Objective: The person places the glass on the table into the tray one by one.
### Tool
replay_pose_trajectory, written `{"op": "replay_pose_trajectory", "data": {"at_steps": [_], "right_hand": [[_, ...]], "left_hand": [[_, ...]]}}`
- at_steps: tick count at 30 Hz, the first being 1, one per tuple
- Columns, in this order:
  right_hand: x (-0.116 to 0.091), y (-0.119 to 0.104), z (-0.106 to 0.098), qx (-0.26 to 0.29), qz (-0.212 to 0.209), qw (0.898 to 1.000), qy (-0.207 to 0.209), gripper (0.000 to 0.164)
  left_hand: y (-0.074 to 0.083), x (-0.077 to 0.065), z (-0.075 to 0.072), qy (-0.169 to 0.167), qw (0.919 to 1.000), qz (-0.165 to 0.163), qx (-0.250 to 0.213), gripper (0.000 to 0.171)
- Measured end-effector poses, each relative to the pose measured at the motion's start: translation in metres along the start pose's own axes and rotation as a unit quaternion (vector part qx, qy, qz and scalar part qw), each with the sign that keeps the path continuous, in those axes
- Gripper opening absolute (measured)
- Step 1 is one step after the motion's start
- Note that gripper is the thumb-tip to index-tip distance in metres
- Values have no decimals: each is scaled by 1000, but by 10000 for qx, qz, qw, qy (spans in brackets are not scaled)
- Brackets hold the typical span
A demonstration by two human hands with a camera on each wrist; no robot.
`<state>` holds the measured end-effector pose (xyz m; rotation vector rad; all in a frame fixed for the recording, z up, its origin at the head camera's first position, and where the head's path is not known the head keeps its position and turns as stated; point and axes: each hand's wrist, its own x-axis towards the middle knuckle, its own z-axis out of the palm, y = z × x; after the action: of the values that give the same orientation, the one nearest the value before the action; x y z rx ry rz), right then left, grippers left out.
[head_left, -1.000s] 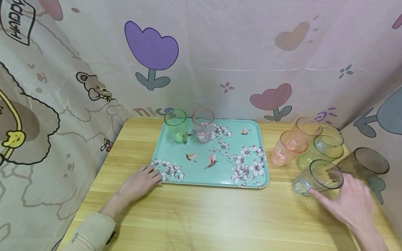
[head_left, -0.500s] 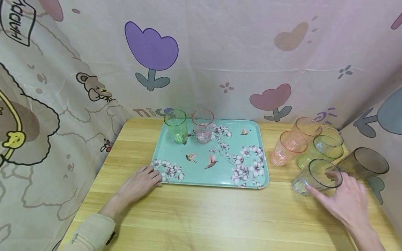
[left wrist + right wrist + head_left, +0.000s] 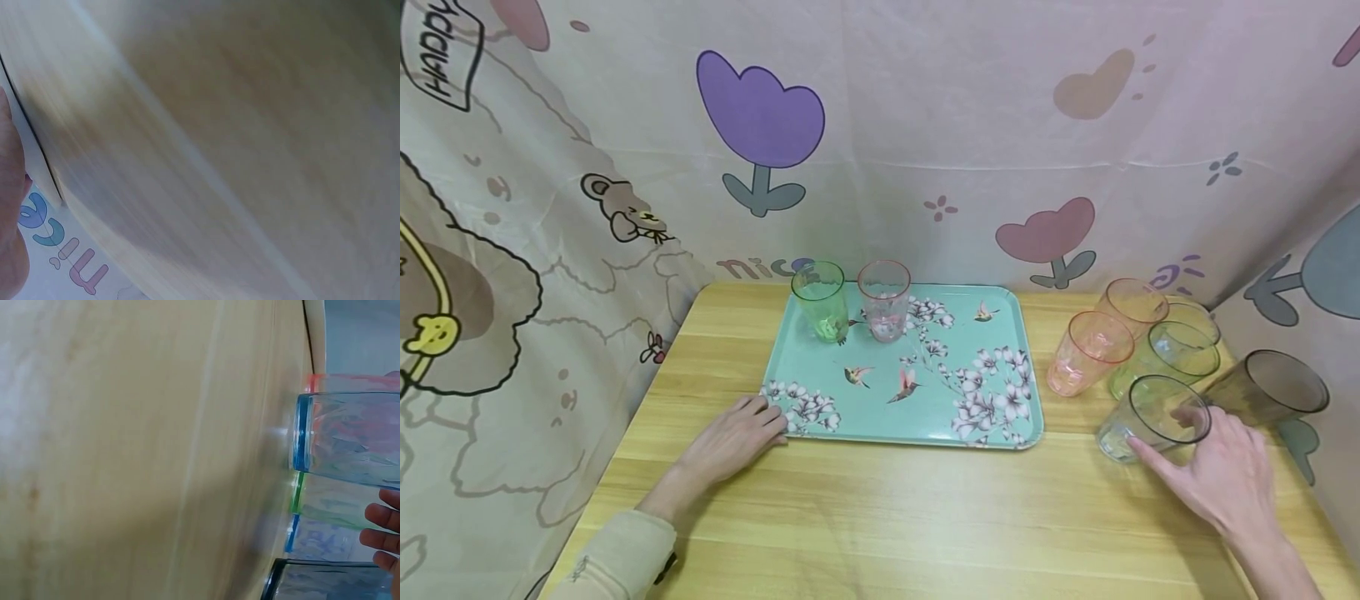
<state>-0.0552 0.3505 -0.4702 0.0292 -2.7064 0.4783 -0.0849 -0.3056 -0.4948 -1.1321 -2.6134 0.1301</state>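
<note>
One clear glass (image 3: 1138, 427), the right hand's (image 3: 1228, 475) fingertips (image 3: 1187, 415) faint through it

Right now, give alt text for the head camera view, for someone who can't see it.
A right hand grips a clear glass at the right of a wooden table, near pink, green and smoky glasses. The left hand rests at the near left corner of a turquoise flowered tray, which bears a green glass and a red-rimmed glass.
</note>
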Motion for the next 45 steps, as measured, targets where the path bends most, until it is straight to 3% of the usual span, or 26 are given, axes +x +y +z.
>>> {"op": "replay_pose_trajectory", "data": {"at_steps": [19, 45], "right_hand": [[9, -7, -8, -450, -725, 9963, 16, 83], [12, -20, -17, -643, -1520, 9855, 383, 105]], "left_hand": [[-1, -1, 1, 31, 10000, 24, -27, 21], [-1, -1, 1, 6, 10000, 19, -3, 22]]}}
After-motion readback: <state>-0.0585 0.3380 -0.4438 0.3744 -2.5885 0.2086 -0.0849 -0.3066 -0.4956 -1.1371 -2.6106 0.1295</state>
